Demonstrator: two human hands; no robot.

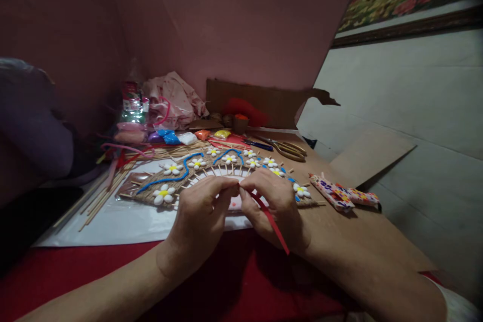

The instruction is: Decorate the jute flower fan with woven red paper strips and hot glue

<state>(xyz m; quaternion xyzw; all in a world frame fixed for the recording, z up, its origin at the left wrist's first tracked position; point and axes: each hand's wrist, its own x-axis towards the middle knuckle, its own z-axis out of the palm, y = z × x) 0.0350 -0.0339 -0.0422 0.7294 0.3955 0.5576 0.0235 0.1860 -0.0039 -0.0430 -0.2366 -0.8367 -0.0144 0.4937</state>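
Note:
My left hand (204,211) and my right hand (273,206) meet fingertip to fingertip in the middle of the view. Pinched between them is a narrow red strip (272,221), whose free end hangs down across my right palm. Its other end is hidden behind the fingers. Just beyond my hands lies a fan-shaped piece woven from twine and sticks (151,180). White flowers with yellow centres (163,194) and wavy blue lines (186,167) decorate it. Thin sticks poke out along its edges.
Loose wooden sticks (94,201) lie at the left. Behind the fan are coloured clay packets (169,137), scissors (287,150) and a dark-blue pen-like tool (258,145). Flower-patterned cloth (334,193) rests on cardboard (362,234) at right. A cardboard piece (260,103) stands against the wall.

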